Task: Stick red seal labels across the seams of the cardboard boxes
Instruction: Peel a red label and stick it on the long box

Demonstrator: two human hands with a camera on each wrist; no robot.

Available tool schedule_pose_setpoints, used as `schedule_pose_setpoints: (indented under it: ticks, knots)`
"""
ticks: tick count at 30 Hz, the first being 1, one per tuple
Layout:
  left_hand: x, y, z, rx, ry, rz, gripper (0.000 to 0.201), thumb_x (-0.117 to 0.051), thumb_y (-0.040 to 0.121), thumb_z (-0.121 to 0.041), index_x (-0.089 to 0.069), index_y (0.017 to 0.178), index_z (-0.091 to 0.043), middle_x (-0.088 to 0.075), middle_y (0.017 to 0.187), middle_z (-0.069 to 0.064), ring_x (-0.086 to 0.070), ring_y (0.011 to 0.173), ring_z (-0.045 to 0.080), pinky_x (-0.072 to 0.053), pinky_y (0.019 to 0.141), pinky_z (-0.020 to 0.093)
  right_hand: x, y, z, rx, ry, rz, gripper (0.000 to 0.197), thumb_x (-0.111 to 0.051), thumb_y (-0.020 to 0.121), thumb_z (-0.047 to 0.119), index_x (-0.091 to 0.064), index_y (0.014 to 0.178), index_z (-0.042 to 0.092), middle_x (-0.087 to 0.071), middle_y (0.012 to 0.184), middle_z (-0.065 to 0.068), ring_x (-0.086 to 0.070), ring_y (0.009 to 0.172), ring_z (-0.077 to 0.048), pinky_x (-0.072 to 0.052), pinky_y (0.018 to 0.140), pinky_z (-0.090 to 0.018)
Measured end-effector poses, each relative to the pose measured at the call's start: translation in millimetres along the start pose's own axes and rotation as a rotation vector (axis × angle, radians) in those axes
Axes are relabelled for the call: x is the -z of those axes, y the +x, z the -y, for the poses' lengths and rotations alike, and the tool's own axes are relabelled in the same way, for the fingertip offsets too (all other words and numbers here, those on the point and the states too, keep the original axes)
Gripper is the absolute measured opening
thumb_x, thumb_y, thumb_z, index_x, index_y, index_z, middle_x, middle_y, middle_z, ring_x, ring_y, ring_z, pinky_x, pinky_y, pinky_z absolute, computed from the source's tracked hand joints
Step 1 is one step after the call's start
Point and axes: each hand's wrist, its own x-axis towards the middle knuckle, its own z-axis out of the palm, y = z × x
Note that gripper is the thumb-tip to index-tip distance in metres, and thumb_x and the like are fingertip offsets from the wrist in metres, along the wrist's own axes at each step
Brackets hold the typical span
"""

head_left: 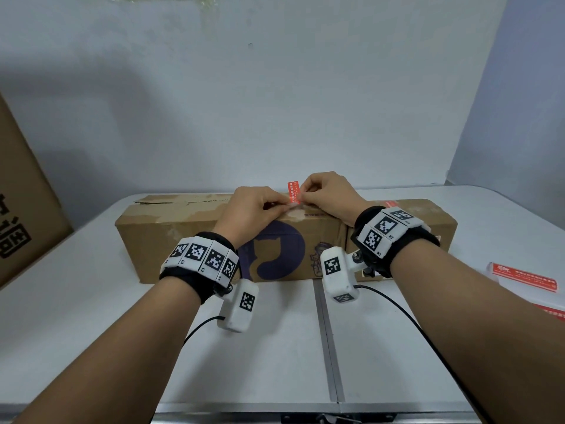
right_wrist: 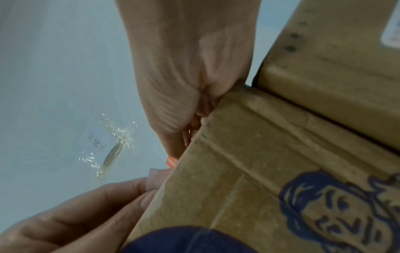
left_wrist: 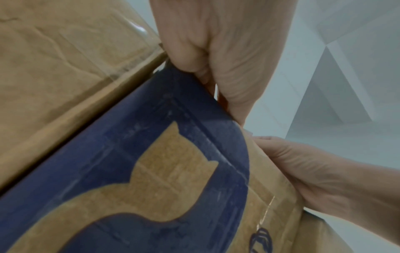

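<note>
- Head view: long cardboard box (head_left: 189,237) lies across the far part of the white counter (head_left: 397,347); both hands meet over its top, right of centre.
- left hand (head_left: 253,212) and right hand (head_left: 328,194) each have fingers curled, pinching the lower end of one red seal label (head_left: 293,191); label stands upright above the box top, upper end free.
- Head only: more red labels (head_left: 524,278) on the counter at right, a bigger carton (head_left: 21,191) at far left.
- Left wrist view: blue cat logo (left_wrist: 173,179) on the near face; label only a thin red sliver, grip hidden.
- Right wrist view: orange-red label corner (right_wrist: 171,162) behind the box edge, blue cartoon face (right_wrist: 346,210) print, clear tape scrap (right_wrist: 114,149) on the wall.
</note>
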Motion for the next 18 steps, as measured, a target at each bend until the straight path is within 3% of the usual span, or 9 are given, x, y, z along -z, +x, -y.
schedule_pose_setpoints:
  ticks: [3,8,15,18]
  knots:
    - [-0.1,-0.7,-1.9,-0.017,0.022,0.02,0.017,-0.066,0.086,-0.023,-0.075,0.101,-0.021,-0.075,0.099,-0.003,-0.066,0.092,0.009,-0.049,0.081,0.016,0.0,0.3,-0.9,0.022,-0.042,0.011,0.009,-0.069,0.081,0.012,-0.072,0.088,0.009,-0.063,0.073,0.011,-0.056,0.07,-0.001,-0.041,0.064,-0.009]
    - [1.8,1.0,-3.8,-0.095,0.101,0.082,0.02,-0.062,0.088,-0.027,-0.073,0.105,-0.023,-0.075,0.095,0.001,-0.066,0.086,0.015,-0.052,0.08,0.034,0.4,0.9,-2.4,0.055,-0.074,0.035,0.012,-0.072,0.079,0.014,-0.072,0.089,0.007,-0.065,0.079,0.004,-0.058,0.077,-0.008,-0.044,0.072,-0.015]
    - [5.3,4.4,-0.1,-0.157,0.212,0.134,0.023,-0.058,0.09,-0.032,-0.073,0.105,-0.023,-0.075,0.092,0.002,-0.067,0.085,0.018,-0.053,0.077,0.04,-0.5,-0.9,-0.2,0.077,-0.13,0.049,0.012,-0.072,0.08,0.013,-0.071,0.09,0.006,-0.061,0.077,0.006,-0.054,0.074,-0.008,-0.042,0.067,-0.013]
    - [7.3,5.2,3.3,-0.135,0.233,0.176,0.023,-0.058,0.09,-0.021,-0.071,0.109,-0.027,-0.074,0.099,0.0,-0.066,0.092,0.017,-0.053,0.083,0.04,-1.4,-0.6,0.4,0.078,-0.156,0.052,0.014,-0.073,0.081,0.014,-0.071,0.091,0.006,-0.063,0.08,0.004,-0.055,0.074,-0.009,-0.043,0.066,-0.012]
